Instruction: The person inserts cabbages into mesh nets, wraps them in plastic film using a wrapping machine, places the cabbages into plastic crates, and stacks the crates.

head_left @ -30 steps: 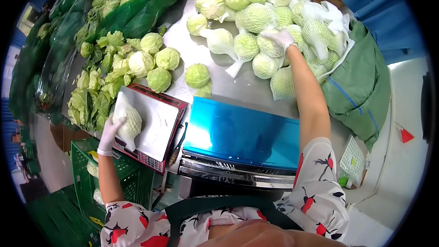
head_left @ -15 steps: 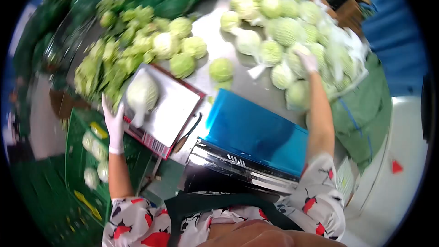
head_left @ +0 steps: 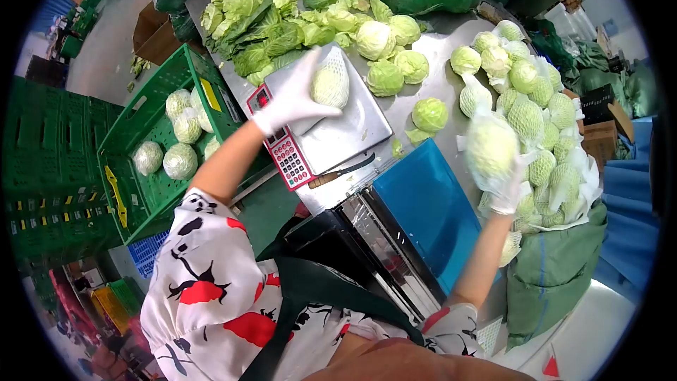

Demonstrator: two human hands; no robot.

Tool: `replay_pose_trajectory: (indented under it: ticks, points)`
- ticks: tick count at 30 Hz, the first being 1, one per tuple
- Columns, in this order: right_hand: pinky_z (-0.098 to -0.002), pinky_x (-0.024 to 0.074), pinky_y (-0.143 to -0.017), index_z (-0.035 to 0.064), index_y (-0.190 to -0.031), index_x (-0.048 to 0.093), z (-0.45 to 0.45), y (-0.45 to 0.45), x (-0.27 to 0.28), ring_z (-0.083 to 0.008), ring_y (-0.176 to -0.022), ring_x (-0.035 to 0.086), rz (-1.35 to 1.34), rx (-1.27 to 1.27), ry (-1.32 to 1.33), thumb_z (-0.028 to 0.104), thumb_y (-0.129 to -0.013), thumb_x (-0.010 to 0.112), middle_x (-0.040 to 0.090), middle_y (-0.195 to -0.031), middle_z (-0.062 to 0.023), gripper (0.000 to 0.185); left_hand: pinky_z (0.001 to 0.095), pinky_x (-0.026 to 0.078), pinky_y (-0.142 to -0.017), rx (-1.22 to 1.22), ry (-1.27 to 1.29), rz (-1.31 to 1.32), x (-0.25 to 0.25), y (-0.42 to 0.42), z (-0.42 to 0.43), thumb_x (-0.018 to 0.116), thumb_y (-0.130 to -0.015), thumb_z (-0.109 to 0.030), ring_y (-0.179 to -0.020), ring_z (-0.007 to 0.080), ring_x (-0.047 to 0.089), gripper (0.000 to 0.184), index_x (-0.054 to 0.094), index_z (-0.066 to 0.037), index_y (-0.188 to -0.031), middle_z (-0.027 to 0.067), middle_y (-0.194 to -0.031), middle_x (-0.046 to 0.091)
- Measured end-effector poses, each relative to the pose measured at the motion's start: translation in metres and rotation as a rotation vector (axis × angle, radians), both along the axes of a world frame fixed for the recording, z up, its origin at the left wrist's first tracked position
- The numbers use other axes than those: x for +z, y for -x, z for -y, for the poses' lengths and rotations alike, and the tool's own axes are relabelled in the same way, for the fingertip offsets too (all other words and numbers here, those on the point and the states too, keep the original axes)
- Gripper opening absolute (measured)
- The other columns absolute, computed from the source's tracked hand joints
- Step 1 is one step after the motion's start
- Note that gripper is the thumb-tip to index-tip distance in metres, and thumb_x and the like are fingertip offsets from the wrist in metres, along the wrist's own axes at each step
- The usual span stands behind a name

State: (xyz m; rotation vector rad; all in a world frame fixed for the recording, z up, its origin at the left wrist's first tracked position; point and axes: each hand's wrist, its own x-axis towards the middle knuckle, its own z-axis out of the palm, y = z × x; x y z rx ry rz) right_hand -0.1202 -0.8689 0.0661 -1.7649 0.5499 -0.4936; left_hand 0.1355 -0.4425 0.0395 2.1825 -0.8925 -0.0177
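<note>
My left hand (head_left: 300,99), in a white glove, is at the scale with thumb and fingers spread around the near side of a net-wrapped cabbage (head_left: 331,85). That cabbage rests on the metal pan of the red-framed scale (head_left: 360,134); whether my fingers press on it I cannot tell. On the right, my gloved right hand (head_left: 508,187) grips another wrapped cabbage (head_left: 491,147), blurred by motion, in front of a heap of netted cabbages (head_left: 543,120). Part of this hand is hidden behind the cabbage.
Left of the scale stands a green crate (head_left: 151,190) with several wrapped cabbages. A blue-topped machine (head_left: 430,204) sits before me, a knife (head_left: 345,169) beside the scale. Bare cabbages (head_left: 384,77) and loose leaves (head_left: 271,35) lie behind. A green sack (head_left: 553,275) hangs at right.
My left hand has moved from the scale's left edge to the cabbage on its pan. My right hand has taken a wrapped cabbage from the heap. The view has turned.
</note>
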Motion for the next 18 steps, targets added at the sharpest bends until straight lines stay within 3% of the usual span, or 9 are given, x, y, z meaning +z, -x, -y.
replay_pose_trajectory:
  ticks: [1, 3, 6, 7, 8, 10, 13, 14, 18]
  points:
    - [-0.0382, 0.0502, -0.097, -0.0013, -0.139, 0.046, -0.009, -0.015, -0.013, -0.0268, -0.114, 0.061, 0.093, 0.011, -0.724, 0.03, -0.09, 0.062, 0.058, -0.131, -0.0172, 0.06, 0.042, 0.028, -0.118, 0.023, -0.163, 0.057, -0.013, 0.004, 0.01, 0.086, -0.06, -0.049, -0.141, 0.0387, 0.033, 0.122, 0.022, 0.0, -0.152, 0.0278, -0.152, 0.031]
    - [-0.0347, 0.053, -0.088, -0.005, -0.123, 0.059, -0.075, -0.053, 0.002, -0.0211, -0.101, 0.065, 0.022, 0.101, -0.719, 0.025, -0.091, 0.062, 0.065, -0.117, -0.0128, 0.044, 0.0422, 0.033, -0.115, 0.15, -0.143, -0.109, -0.004, 0.005, 0.019, 0.087, -0.06, -0.044, -0.137, 0.0388, 0.039, 0.115, 0.03, -0.002, -0.15, 0.0291, -0.148, 0.037]
    - [-0.0333, 0.0528, -0.09, -0.0062, -0.128, 0.054, -0.159, -0.099, 0.01, -0.021, -0.101, 0.065, -0.02, 0.298, -0.497, 0.019, -0.088, 0.069, 0.065, -0.114, -0.0153, 0.05, 0.0419, 0.043, -0.107, 0.288, 0.045, -0.21, -0.028, -0.015, 0.004, 0.086, -0.059, -0.043, -0.128, 0.0346, 0.05, 0.099, 0.045, -0.006, -0.141, 0.0247, -0.138, 0.05]
    - [-0.0347, 0.0517, -0.092, -0.0063, -0.131, 0.05, -0.182, -0.112, 0.008, -0.0225, -0.104, 0.063, -0.079, 0.296, -0.231, 0.023, -0.084, 0.074, 0.063, -0.117, -0.0173, 0.06, 0.0374, 0.051, -0.098, 0.311, 0.23, -0.356, -0.03, -0.019, -0.003, 0.084, -0.07, -0.035, -0.115, 0.0288, 0.061, 0.079, 0.052, -0.001, -0.134, 0.0206, -0.127, 0.061]
    - [-0.036, 0.0506, -0.095, -0.0064, -0.134, 0.047, -0.204, -0.126, 0.002, -0.0239, -0.107, 0.062, -0.132, 0.291, 0.036, 0.027, -0.08, 0.078, 0.061, -0.119, -0.0194, 0.071, 0.0351, 0.053, -0.095, 0.281, 0.503, -0.61, -0.038, -0.026, -0.012, 0.08, -0.077, -0.029, -0.11, 0.0263, 0.064, 0.07, 0.052, 0.0, -0.133, 0.0187, -0.124, 0.063]
    - [-0.0408, 0.0472, -0.099, -0.0064, -0.135, 0.044, -0.247, -0.144, -0.027, -0.0336, -0.116, 0.057, -0.085, 0.193, 0.241, 0.037, -0.067, 0.086, 0.056, -0.125, -0.0253, 0.091, 0.0324, 0.056, -0.09, 0.242, 0.936, -1.03, -0.037, -0.026, -0.035, 0.07, -0.09, -0.016, -0.104, 0.0237, 0.067, 0.049, 0.053, 0.004, -0.131, 0.0166, -0.122, 0.065]
    - [-0.0426, 0.0434, -0.104, -0.0067, -0.138, 0.039, -0.284, -0.151, -0.046, -0.0393, -0.119, 0.053, -0.19, 0.144, 0.522, 0.043, -0.061, 0.088, 0.052, -0.128, -0.0307, 0.104, 0.04, 0.052, -0.099, 0.103, 1.221, -1.265, -0.009, -0.011, -0.075, 0.064, -0.094, -0.026, -0.116, 0.0281, 0.062, 0.054, 0.047, 0.002, -0.137, 0.0201, -0.13, 0.059]
    - [-0.0429, 0.0404, -0.107, -0.0089, -0.143, 0.031, -0.286, -0.152, -0.045, -0.0421, -0.123, 0.05, -0.212, 0.172, 0.481, 0.047, -0.06, 0.088, 0.048, -0.132, -0.0332, 0.116, 0.0429, 0.049, -0.104, 0.122, 1.221, -1.215, 0.007, -0.002, -0.088, 0.063, -0.094, -0.033, -0.121, 0.0305, 0.059, 0.061, 0.043, 0.001, -0.14, 0.0206, -0.134, 0.056]
    - [-0.0413, 0.0393, -0.108, -0.015, -0.143, 0.028, -0.266, -0.153, -0.037, -0.0409, -0.126, 0.049, -0.289, 0.212, 0.47, 0.048, -0.06, 0.088, 0.047, -0.135, -0.0349, 0.121, 0.0467, 0.045, -0.108, 0.152, 1.298, -1.038, 0.067, 0.024, -0.144, 0.068, -0.087, -0.042, -0.125, 0.0333, 0.054, 0.074, 0.041, -0.001, -0.142, 0.0203, -0.14, 0.051]
